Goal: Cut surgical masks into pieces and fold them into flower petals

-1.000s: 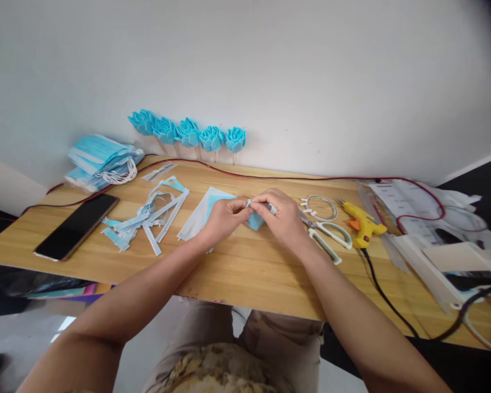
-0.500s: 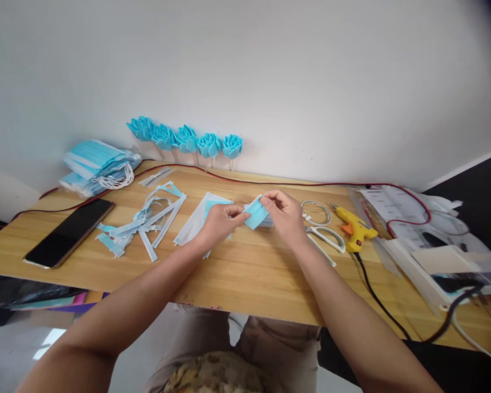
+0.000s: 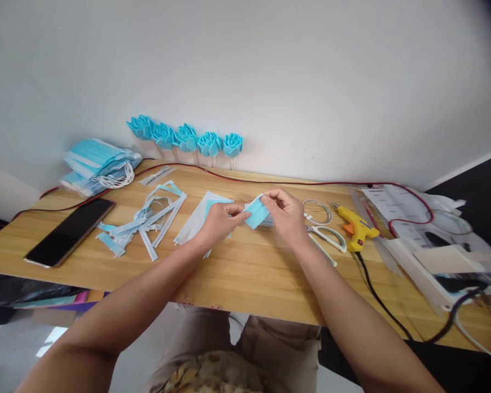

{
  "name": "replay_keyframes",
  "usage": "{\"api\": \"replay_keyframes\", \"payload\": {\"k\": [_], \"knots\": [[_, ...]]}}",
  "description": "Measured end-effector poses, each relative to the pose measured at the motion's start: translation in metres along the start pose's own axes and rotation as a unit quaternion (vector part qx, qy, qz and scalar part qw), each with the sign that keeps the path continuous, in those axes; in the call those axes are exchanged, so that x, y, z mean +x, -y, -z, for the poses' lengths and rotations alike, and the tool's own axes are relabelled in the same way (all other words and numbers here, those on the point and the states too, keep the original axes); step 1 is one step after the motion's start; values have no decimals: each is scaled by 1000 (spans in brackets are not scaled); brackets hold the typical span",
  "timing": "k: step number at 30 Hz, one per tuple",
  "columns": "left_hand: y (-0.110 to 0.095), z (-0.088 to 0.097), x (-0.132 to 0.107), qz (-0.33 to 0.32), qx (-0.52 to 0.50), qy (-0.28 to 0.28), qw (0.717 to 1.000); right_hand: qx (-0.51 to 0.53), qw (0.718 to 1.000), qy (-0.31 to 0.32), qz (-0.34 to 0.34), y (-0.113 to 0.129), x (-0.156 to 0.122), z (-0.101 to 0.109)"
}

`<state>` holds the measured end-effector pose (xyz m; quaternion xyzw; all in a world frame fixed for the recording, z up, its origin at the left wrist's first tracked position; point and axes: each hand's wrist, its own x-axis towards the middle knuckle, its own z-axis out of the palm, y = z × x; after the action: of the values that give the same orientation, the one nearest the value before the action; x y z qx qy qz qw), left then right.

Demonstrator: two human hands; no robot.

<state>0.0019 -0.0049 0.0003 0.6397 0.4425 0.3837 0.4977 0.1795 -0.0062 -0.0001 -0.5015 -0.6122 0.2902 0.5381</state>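
Between my two hands is a small blue piece of face-mask fabric [image 3: 255, 212], raised above the table. My left hand [image 3: 221, 221] pinches its left edge, and my right hand [image 3: 285, 214] pinches its upper right corner. Under and behind my left hand lie white and blue cut mask sheets [image 3: 194, 221]. A clear, flat item [image 3: 268, 220] shows partly behind the blue piece; my right hand hides much of it. White-handled scissors [image 3: 330, 238] lie just right of my right hand, beside a roll of tape [image 3: 317, 212].
Several blue fabric flowers on sticks [image 3: 186, 138] lean against the wall. At left are stacked masks [image 3: 94, 164], a phone [image 3: 70, 232] and cut strips [image 3: 143, 221]. A yellow glue gun [image 3: 357, 228] with a black cord and a white tray [image 3: 419, 273] occupy the right.
Hardly anything differs. Both hands keep their pinch on the blue fabric piece, and the view has shifted very slightly.
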Motion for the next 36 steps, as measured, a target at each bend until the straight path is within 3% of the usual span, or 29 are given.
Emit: {"api": "replay_keyframes", "payload": {"k": [36], "knots": [[-2,1,0,-2,21,14,1000,21,1000,4,-5,-1,0,0]]}}
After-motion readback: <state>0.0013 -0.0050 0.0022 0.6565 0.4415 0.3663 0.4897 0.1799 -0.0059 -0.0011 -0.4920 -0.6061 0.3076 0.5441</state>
